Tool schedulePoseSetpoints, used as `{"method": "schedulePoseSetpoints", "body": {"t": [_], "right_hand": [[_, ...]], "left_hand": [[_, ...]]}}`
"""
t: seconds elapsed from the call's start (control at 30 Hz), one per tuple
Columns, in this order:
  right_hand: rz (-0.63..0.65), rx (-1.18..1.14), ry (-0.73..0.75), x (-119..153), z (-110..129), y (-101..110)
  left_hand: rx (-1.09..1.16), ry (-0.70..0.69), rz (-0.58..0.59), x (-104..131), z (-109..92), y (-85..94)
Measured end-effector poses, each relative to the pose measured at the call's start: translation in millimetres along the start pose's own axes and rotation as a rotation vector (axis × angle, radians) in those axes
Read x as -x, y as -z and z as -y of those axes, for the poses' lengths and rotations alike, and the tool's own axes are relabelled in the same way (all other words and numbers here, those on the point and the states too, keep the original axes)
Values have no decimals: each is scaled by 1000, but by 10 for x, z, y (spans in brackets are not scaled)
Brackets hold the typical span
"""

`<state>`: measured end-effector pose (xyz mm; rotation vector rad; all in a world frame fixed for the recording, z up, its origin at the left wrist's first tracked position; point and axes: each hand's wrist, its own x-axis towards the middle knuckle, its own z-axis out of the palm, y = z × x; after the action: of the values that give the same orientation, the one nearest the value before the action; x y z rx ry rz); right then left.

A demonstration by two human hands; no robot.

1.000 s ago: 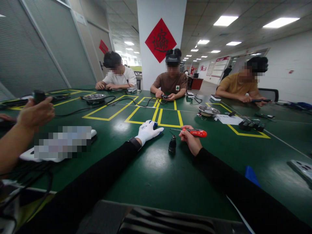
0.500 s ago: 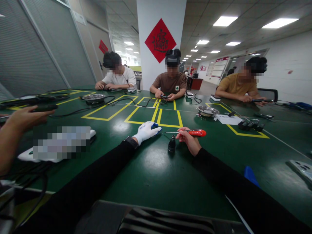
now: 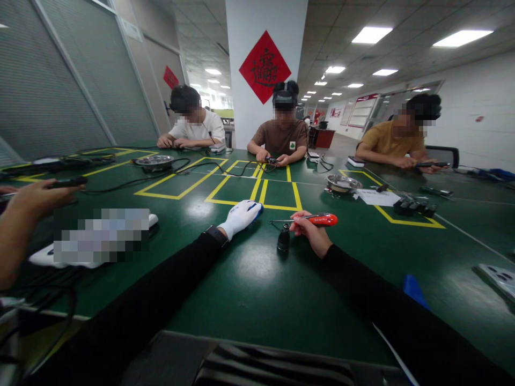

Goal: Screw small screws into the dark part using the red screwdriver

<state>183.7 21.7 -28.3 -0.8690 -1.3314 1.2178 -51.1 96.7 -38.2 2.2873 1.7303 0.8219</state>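
Observation:
My right hand (image 3: 309, 231) is closed around a screwdriver (image 3: 324, 219) with a red handle, its thin shaft pointing left. Just below that shaft a small black stepped part (image 3: 283, 237), narrower at the top, stands upright on the green table (image 3: 241, 289). Its tip comes close to the shaft; whether they touch, I cannot tell. My left hand (image 3: 240, 219), in a white glove with a blue palm side, rests palm down left of the screwdriver tip. Its fingers stretch forward to the right, and their undersides are hidden.
A white case-like object (image 3: 44, 256), partly blurred out, lies at left beside another person's hand (image 3: 30, 206). Metal bowls (image 3: 344, 184), cables, paper (image 3: 378, 197) and black blocks (image 3: 414, 205) lie farther off. Several people sit around. A phone (image 3: 499, 279) lies at right.
My left hand has rolled palm down and drawn slightly left, its thumb no longer showing apart. My right hand with the screwdriver has shifted slightly left. The black part stands where it was.

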Motion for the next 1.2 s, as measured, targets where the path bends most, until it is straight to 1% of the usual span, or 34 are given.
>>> {"method": "schedulePoseSetpoints", "body": {"t": [0.07,0.17,0.27,0.33,0.4,0.53,0.67,0.73,0.8,0.83,0.9,0.93,0.97,1.0,1.07,1.13,1.2], "right_hand": [[-7,-27,-3,3,8,4],[-33,-109,-11,-1,13,16],[-59,-198,-15,-18,10,28],[-70,-237,-12,-31,8,34],[-74,-254,-10,-39,10,37],[-72,-253,-14,-40,23,43],[-64,-238,-13,-44,14,37],[-65,-238,-2,-46,-2,28],[-114,-184,38,-41,-8,23],[-158,-110,70,-36,-2,25],[-234,145,176,-20,37,48],[-239,315,241,-13,69,69],[-206,489,320,-7,108,95],[-129,677,397,-5,149,124],[98,1015,478,-10,223,180],[286,1276,502,-27,268,218],[385,1448,483,-45,281,231]], "left_hand": [[18,-14,-36,10,-12,6],[69,-69,-123,48,-59,8],[76,-220,-222,101,-132,2],[40,-331,-241,127,-174,0],[6,-434,-232,138,-199,5],[-27,-582,-248,126,-215,21],[-45,-633,-243,105,-230,28],[-48,-614,-256,98,-232,35],[-46,-573,-290,95,-226,50],[-44,-547,-313,94,-220,58],[-34,-499,-359,97,-211,72],[-26,-481,-384,99,-211,76],[-18,-469,-405,102,-214,77],[-11,-463,-421,105,-222,74],[-1,-468,-440,111,-248,64],[9,-490,-443,116,-274,56],[25,-523,-452,122,-289,65]]}}
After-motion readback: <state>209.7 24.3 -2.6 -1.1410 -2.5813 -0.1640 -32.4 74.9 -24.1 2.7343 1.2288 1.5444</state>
